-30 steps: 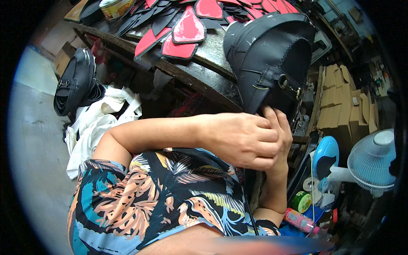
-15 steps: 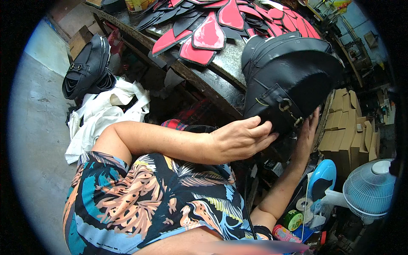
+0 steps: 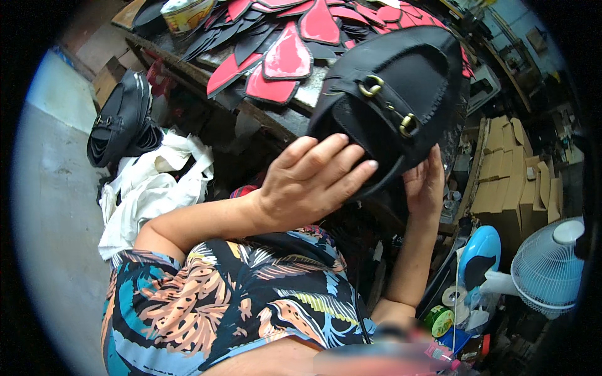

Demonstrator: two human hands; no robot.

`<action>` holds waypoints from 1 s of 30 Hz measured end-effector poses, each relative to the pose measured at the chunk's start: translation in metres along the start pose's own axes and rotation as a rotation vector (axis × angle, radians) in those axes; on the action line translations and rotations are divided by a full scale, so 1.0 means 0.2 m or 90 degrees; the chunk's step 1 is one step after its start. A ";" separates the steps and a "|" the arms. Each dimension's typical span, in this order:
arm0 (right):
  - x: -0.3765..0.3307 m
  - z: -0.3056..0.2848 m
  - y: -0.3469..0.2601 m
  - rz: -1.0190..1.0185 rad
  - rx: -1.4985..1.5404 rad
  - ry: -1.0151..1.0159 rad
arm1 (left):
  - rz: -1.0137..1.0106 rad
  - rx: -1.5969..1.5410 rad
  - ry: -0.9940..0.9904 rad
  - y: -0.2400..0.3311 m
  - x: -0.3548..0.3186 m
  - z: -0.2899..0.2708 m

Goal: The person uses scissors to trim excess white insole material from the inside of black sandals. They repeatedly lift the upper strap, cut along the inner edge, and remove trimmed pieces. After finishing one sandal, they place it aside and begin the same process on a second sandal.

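A black leather loafer upper (image 3: 417,81) with a brass bit buckle and a stitched toe is raised in front of me, its toe tilted to the far right. More layers show at its lower edge, so it seems to be a nested stack. My left hand (image 3: 316,178) grips the near left edge, fingers bent over the rim. Under the right side, my right hand (image 3: 426,182) supports it with fingers raised; part of that grip is hidden behind the leather. Behind it, pink pieces with black edges (image 3: 287,56) lie heaped on the worktable (image 3: 266,122).
Another bundle of black uppers (image 3: 119,122) sits at the left above white cloth (image 3: 153,178). Cardboard boxes (image 3: 505,178) are stacked at the right. Nearer stand a caged fan (image 3: 549,269) and tape rolls (image 3: 454,297). A printed tub (image 3: 188,15) is on the table's far left.
The stack of uppers has turned and tipped, so the buckle and toe now face me more. Both hands have shifted left with it, and the left fingers now lie over its edge.
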State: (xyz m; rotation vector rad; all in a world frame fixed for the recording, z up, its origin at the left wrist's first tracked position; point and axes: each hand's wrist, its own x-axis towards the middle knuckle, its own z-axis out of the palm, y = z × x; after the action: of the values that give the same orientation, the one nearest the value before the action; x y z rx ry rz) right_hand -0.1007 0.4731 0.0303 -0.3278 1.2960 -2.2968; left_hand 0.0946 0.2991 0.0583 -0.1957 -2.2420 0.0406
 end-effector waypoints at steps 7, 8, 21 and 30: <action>-0.01 0.08 -0.01 -0.065 -0.026 -0.113 | -0.023 -0.185 -0.187 -0.17 0.11 -0.14; -0.01 0.09 -0.01 -0.058 -0.042 -0.091 | -0.024 -0.199 -0.205 -0.20 0.12 -0.16; -0.06 0.20 -0.03 -0.124 -0.226 -0.081 | 0.055 -0.163 -0.290 -0.31 0.14 -0.15; 0.62 -0.23 -0.32 -0.361 -0.920 -0.073 | 0.022 -0.178 -0.365 -0.34 0.17 -0.11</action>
State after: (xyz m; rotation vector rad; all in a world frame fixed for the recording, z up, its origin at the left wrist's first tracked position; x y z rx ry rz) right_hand -0.2452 0.4702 0.0575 -1.3612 2.8197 -1.1548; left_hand 0.0822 0.2369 0.1056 -0.4168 -2.8124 -0.2270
